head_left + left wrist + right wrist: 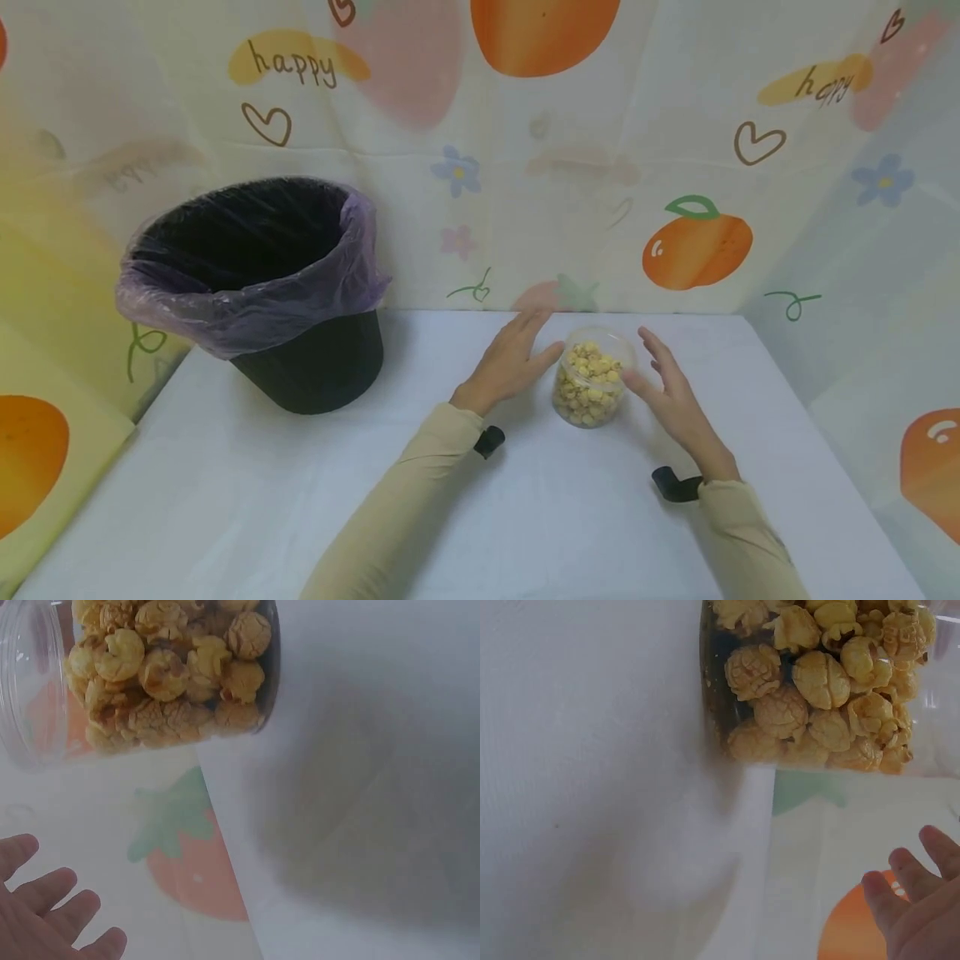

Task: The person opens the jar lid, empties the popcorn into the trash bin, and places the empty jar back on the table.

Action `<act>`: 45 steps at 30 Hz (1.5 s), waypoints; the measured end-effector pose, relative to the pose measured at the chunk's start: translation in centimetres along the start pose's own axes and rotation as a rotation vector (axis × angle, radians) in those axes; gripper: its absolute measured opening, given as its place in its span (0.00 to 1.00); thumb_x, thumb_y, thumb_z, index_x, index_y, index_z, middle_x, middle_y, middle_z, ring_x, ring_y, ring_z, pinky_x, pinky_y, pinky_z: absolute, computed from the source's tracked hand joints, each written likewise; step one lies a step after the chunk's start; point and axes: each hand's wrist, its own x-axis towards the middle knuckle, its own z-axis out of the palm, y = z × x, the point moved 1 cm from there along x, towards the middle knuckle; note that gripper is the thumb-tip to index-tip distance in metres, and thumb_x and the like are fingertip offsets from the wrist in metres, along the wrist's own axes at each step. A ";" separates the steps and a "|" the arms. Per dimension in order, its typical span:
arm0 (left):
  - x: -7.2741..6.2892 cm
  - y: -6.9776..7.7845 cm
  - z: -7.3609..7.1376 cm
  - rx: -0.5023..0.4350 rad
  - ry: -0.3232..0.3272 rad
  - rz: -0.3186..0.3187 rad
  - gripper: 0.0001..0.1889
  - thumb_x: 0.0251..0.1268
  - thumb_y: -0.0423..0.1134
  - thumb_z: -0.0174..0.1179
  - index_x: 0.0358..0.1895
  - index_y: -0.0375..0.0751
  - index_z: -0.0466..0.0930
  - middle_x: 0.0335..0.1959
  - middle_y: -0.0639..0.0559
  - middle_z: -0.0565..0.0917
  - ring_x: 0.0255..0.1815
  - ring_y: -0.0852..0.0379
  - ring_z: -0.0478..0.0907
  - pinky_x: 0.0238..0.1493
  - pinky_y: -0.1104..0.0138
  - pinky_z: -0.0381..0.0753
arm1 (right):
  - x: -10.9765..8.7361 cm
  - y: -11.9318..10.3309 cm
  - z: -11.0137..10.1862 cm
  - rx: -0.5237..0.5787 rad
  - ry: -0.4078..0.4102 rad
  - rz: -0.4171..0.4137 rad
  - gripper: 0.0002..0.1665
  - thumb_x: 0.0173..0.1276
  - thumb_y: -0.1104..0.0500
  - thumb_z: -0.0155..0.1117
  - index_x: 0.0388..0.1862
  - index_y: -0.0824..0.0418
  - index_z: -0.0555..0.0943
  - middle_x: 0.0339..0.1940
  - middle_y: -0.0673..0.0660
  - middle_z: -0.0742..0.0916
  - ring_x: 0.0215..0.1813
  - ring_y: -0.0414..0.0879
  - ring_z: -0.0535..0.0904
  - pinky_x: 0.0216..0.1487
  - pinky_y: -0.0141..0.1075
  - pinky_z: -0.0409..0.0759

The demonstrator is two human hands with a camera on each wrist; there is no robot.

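A clear, lidless plastic jar (589,392) partly filled with yellow-brown popcorn (592,363) stands upright on the white table, between the two hands. On its left side is my left hand (510,360), fingers extended and the thumb close to the rim; in the left wrist view its fingers are apart from the jar. My right hand (670,398) is held on the other side, fingers spread and the thumb near the jar wall. The right wrist view shows popcorn (825,682) through the jar wall, with the right fingers away from it. Neither hand holds anything.
A black bin (315,367) lined with a purple plastic bag (247,312) stands at the left of the white table (547,517). Behind the table hangs a fruit-patterned cloth (510,167). Small black mounts sit at both wrists.
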 end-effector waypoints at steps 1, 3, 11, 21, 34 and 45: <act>0.0 0.1 0.1 -0.007 -0.004 0.006 0.34 0.75 0.59 0.46 0.79 0.54 0.53 0.80 0.50 0.56 0.80 0.46 0.56 0.77 0.49 0.59 | 0.0 0.0 0.1 0.012 -0.004 0.001 0.45 0.74 0.50 0.57 0.82 0.53 0.47 0.83 0.59 0.52 0.82 0.64 0.47 0.75 0.67 0.50; 0.0 0.2 0.2 -0.019 -0.017 0.011 0.34 0.75 0.60 0.44 0.79 0.55 0.52 0.80 0.51 0.56 0.80 0.48 0.55 0.78 0.50 0.58 | 0.0 0.0 0.3 0.038 -0.014 -0.003 0.49 0.71 0.53 0.61 0.82 0.53 0.46 0.83 0.60 0.53 0.82 0.63 0.47 0.76 0.65 0.50; -0.1 1.0 0.7 -0.084 -0.091 0.007 0.36 0.74 0.62 0.45 0.78 0.50 0.55 0.79 0.50 0.59 0.80 0.50 0.55 0.78 0.52 0.57 | 0.0 0.7 1.3 0.107 -0.112 -0.005 0.62 0.58 0.59 0.76 0.82 0.57 0.46 0.82 0.62 0.55 0.81 0.63 0.48 0.75 0.67 0.52; -0.5 1.2 1.4 -0.265 -0.182 -0.066 0.43 0.64 0.67 0.56 0.79 0.60 0.52 0.80 0.59 0.56 0.81 0.51 0.52 0.76 0.45 0.59 | -0.1 1.8 2.6 0.138 -0.186 0.020 0.69 0.53 0.59 0.80 0.82 0.58 0.42 0.82 0.65 0.53 0.79 0.69 0.51 0.71 0.72 0.51; 0.8 1.8 2.3 -0.335 -0.225 -0.064 0.55 0.50 0.57 0.74 0.80 0.56 0.49 0.81 0.56 0.55 0.81 0.53 0.53 0.77 0.50 0.58 | 0.8 2.2 3.6 0.245 -0.187 0.023 0.69 0.49 0.64 0.81 0.81 0.55 0.45 0.77 0.58 0.64 0.75 0.53 0.60 0.75 0.57 0.57; 1.6 2.2 2.9 -0.385 -0.241 -0.088 0.61 0.44 0.52 0.79 0.80 0.53 0.46 0.81 0.53 0.55 0.80 0.51 0.55 0.76 0.50 0.60 | 0.9 2.5 3.9 0.249 -0.157 0.042 0.65 0.50 0.64 0.80 0.80 0.55 0.49 0.74 0.57 0.66 0.70 0.46 0.63 0.72 0.52 0.59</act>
